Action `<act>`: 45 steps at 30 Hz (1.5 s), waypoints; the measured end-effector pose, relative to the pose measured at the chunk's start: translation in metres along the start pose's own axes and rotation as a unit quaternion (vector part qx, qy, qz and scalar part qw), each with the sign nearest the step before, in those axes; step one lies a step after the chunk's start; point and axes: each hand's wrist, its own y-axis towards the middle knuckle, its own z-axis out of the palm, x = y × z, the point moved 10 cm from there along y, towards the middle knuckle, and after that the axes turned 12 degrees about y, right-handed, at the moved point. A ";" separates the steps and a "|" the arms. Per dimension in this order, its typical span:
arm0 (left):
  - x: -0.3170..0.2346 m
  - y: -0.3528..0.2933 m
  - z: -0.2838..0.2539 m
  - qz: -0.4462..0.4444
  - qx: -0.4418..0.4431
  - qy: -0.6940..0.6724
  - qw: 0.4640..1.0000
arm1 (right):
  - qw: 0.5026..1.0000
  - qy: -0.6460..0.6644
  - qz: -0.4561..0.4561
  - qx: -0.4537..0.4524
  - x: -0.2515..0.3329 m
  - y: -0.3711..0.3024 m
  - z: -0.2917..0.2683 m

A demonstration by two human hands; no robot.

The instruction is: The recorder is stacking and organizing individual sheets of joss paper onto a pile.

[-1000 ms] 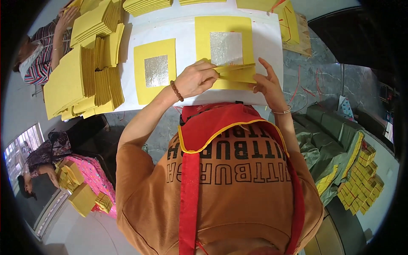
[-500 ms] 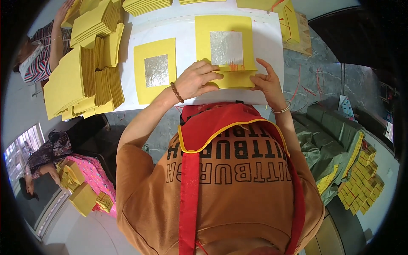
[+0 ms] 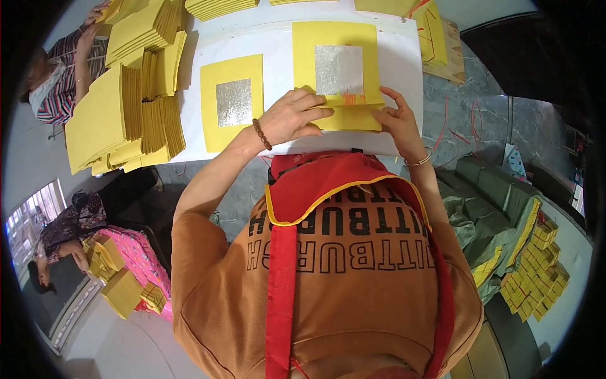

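In front of me lies a yellow paper sheet [image 3: 334, 34] with a silver foil rectangle [image 3: 338, 66] and some red marks at the foil's near edge. Its near end is turned up into a fold. My left hand [image 3: 295, 115] grips the fold's left end, fingers bent over the paper and thumb on the near side. At the right end, my right hand [image 3: 399, 123] holds the folded edge by thumb and curled fingers, its forefinger raised. A second yellow sheet [image 3: 211, 139] with a silver foil square lies flat to the left of my left hand.
Stacks of folded yellow paper [image 3: 98, 120] crowd the left of the white table [image 3: 274, 57]; more lie along its far edge. A person in a striped top [image 3: 53, 104] is at the far left, another by a pink cloth [image 3: 142, 259]. Tied yellow bundles [image 3: 536, 284] are piled at right.
The folded near end now lies a little flatter under my hands. Both hands stay in nearly the same place. The striped-top person's hands have moved at the far left.
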 end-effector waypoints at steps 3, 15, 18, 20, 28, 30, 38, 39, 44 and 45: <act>0.002 0.000 -0.002 -0.005 -0.008 -0.011 1.000 | 1.000 -0.008 -0.012 0.007 0.003 -0.001 0.002; 0.007 0.000 -0.004 -0.025 -0.023 -0.041 0.999 | 1.000 -0.011 -0.017 -0.009 0.003 -0.015 0.015; 0.008 0.000 -0.006 -0.031 -0.032 -0.051 0.998 | 0.999 -0.013 -0.048 0.011 0.006 -0.020 0.021; 0.009 0.000 -0.008 -0.034 -0.037 -0.062 0.997 | 0.997 -0.015 -0.068 0.018 0.006 -0.022 0.022; 0.012 -0.001 -0.004 -0.034 -0.035 -0.066 0.997 | 0.993 -0.063 -0.096 0.035 0.006 -0.024 0.028; 0.013 -0.001 -0.004 -0.036 -0.033 -0.068 0.997 | 0.992 -0.066 -0.104 0.034 0.005 -0.024 0.027; 0.014 0.000 -0.007 -0.041 -0.034 -0.072 0.996 | 0.989 -0.071 -0.120 0.047 0.004 -0.024 0.028; 0.014 0.000 -0.007 -0.042 -0.034 -0.073 0.996 | 0.989 -0.074 -0.119 0.043 0.004 -0.024 0.028; 0.008 0.000 -0.013 -0.007 -0.065 -0.038 0.997 | 0.990 -0.079 -0.114 0.033 0.007 -0.026 0.028; 0.007 0.000 -0.013 -0.008 -0.066 -0.038 0.997 | 0.992 -0.087 -0.086 0.005 0.005 -0.026 0.023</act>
